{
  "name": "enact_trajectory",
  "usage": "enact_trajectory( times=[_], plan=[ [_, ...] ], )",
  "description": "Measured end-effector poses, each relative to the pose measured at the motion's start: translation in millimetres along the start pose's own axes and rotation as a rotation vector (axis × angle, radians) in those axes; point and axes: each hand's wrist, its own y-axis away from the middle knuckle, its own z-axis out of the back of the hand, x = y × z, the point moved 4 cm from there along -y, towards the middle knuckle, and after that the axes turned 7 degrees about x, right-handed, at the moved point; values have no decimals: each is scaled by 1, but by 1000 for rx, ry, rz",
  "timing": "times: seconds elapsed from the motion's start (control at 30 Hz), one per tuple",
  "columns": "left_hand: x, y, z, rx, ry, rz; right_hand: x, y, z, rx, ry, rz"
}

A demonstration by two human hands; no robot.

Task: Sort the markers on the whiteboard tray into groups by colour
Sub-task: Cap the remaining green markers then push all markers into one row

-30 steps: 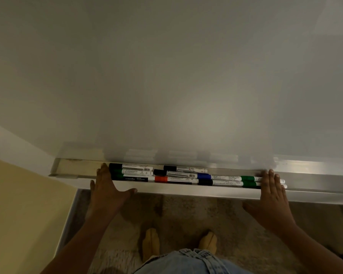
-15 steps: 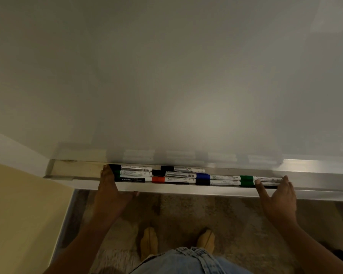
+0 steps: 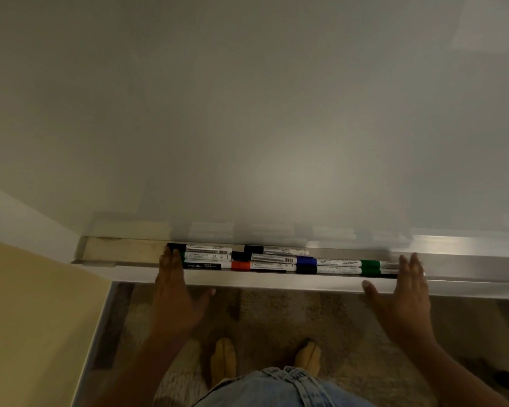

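Note:
Several markers lie end to end in the whiteboard tray [image 3: 467, 284], a long metal ledge under the whiteboard [image 3: 262, 113]. I see black-capped markers [image 3: 206, 248] at the left and back, a red-capped marker [image 3: 262, 266] in front, a blue-capped marker [image 3: 306, 261] in the middle and two green-capped markers [image 3: 370, 267] at the right. My left hand [image 3: 174, 292] rests flat on the tray's front edge, fingertips against the left ends of the markers. Flat at the right end of the row, my right hand [image 3: 406, 292] covers the green markers' tails. Neither hand holds anything.
The tray's left end [image 3: 124, 250] holds no markers, and it runs on past my right hand. A yellow wall [image 3: 36, 318] stands at the left. Below are a patterned rug [image 3: 276, 312], my two feet and my denim clothing [image 3: 276, 389].
Both hands have stayed at the two ends of the marker row. The right hand drew back a little, then lay flat on the tray edge again. The markers look unmoved.

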Motion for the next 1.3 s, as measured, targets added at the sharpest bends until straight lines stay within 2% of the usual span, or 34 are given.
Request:
enact_trajectory(
  times=[0.2, 0.3, 0.5, 1.03, 1.3],
  plan=[
    [-13, 28, -24, 122, -194, -316, 50, 38, -35, 173, 186, 277],
    [-14, 28, -35, 193, -265, -310, 65, 46, -50, 243, 249, 323],
    [-8, 24, -47, 217, -408, -278, 75, 47, -60, 295, 368, 296],
    [-6, 24, -46, 149, -458, -336, 85, 49, -60, 328, 419, 248],
    [-17, 27, -44, 125, -468, -249, 82, 49, -57, 359, 390, 291]
  ],
)
